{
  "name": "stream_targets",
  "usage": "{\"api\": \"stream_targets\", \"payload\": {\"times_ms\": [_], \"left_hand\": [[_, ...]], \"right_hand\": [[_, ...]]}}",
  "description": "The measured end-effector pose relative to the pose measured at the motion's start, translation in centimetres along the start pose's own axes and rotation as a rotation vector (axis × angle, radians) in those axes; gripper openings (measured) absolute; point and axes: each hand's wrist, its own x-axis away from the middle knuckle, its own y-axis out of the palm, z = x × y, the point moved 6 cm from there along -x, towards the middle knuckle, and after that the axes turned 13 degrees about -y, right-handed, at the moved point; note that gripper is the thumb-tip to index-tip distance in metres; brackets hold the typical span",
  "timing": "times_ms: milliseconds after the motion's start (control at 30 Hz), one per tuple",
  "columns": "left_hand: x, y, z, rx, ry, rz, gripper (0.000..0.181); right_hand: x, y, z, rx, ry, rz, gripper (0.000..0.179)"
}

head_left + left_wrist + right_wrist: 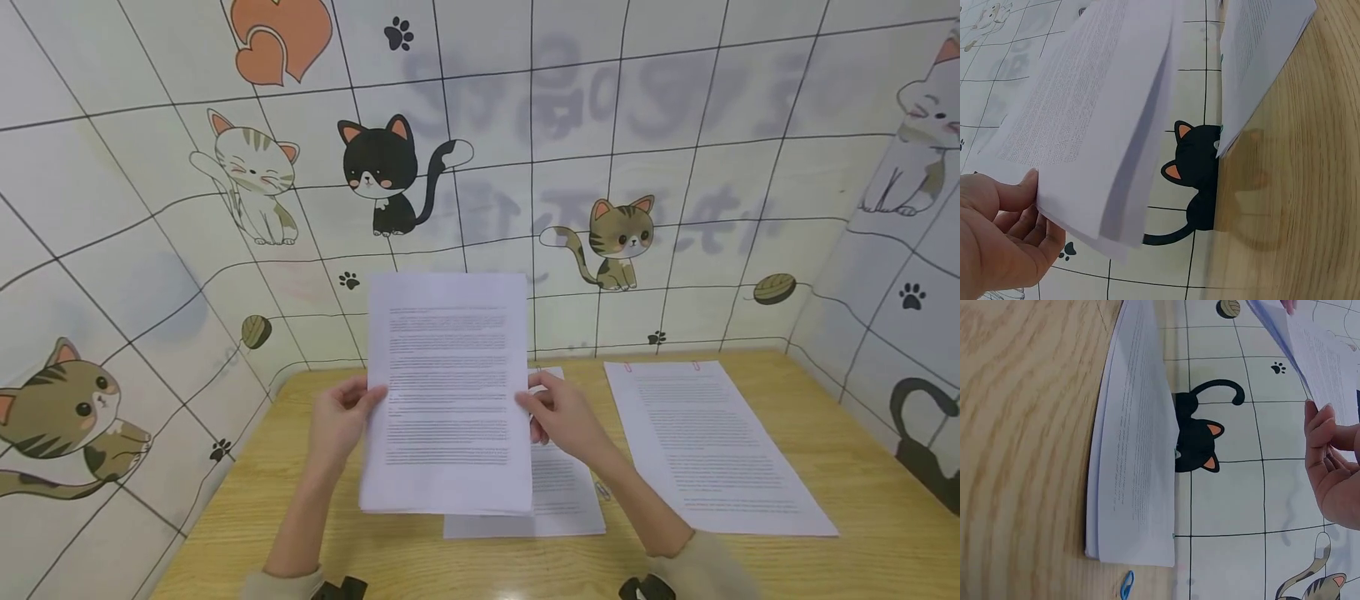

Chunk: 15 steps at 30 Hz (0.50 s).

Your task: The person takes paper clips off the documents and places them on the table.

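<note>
Upright over the table, a sheaf of printed papers (450, 375) faces me, held at its two side edges. The left hand (341, 421) pinches the left edge, its thumb on the front page. On the opposite edge, the right hand (566, 421) grips with thumb in front and fingers behind. In the left wrist view, the sheets (1085, 106) fan slightly apart at the lower edge. Behind the held sheaf, partly hidden by it, lies a second paper stack (570, 492) with a paper clip at its top edge.
Two pinkish clips hold the top edge of another printed stack (712, 442) at the right on the wooden table (232, 517). A loose paper clip (603, 492) lies between the two lying stacks. Cat-patterned covering (495, 167) lines the walls behind and beside the table.
</note>
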Motion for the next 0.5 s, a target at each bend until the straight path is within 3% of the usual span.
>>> {"api": "stream_targets", "payload": {"times_ms": [167, 333, 500], "left_hand": [[-0.6, -0.8, -0.8, -0.020, -0.052, 0.016, 0.024], [-1.1, -1.7, -1.5, -0.022, -0.095, 0.031, 0.029], [-1.7, -2.4, -2.3, -0.023, -0.126, 0.059, 0.031]], "right_hand": [[-0.2, 1.3, 0.6, -0.071, 0.026, -0.032, 0.025], [-0.5, 3.0, 1.3, -0.026, 0.036, -0.078, 0.015], [-0.7, 4.6, 1.6, -0.021, 0.073, -0.058, 0.013]]}}
